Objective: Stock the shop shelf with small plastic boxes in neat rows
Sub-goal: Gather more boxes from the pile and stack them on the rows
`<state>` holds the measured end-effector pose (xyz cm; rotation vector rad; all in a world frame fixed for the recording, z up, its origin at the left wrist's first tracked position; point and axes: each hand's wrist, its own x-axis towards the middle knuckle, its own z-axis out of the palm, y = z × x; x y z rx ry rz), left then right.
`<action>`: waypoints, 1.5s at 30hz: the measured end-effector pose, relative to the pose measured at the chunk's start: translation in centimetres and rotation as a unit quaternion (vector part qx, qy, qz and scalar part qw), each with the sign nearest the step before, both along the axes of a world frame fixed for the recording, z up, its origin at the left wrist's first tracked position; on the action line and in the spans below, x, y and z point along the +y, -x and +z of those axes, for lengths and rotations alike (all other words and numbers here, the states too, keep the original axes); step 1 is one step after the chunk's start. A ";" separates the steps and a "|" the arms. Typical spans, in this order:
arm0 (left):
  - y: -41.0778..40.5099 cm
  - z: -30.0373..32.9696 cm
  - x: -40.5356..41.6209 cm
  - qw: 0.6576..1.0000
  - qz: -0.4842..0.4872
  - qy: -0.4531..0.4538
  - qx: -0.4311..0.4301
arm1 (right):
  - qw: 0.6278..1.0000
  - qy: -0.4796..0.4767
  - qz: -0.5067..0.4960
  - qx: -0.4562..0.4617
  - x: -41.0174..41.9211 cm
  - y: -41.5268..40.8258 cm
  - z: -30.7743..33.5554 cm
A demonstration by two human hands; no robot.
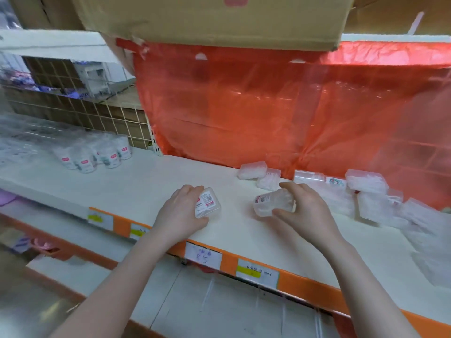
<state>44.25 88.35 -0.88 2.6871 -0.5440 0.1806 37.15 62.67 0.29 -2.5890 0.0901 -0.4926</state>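
Each hand's fingers curled around one small plastic box, left hand at nine o'clock, right hand at three, apparently lining them up on the shelf.

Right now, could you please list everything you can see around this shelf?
shelf: one, white with orange edge, across the middle
boxes: a loose pile, count unclear, clear plastic, right rear of shelf
held boxes: two, clear with labels, one in each hand
tubs: several, white with pink labels, left rear
red bag: one, translucent, hanging behind shelf
carton: one, brown, above
price tags: at least four, white and yellow, on shelf edge
left hand: grips a box
right hand: grips a box
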 end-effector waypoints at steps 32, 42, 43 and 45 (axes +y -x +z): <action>-6.8 2.6 41.1 0.995 0.097 -0.032 -0.011 | 0.994 0.047 0.095 -0.009 40.8 -15.6 3.7; -16.5 2.6 44.2 0.995 0.066 -0.070 0.007 | 0.968 0.164 0.136 0.133 41.8 -25.9 2.7; -17.2 2.6 44.4 0.996 0.064 -0.067 0.007 | 0.964 0.177 0.140 0.142 42.1 -26.6 2.9; -18.4 2.3 44.8 0.996 0.057 -0.067 0.010 | 0.954 0.200 0.153 0.164 42.9 -27.6 3.1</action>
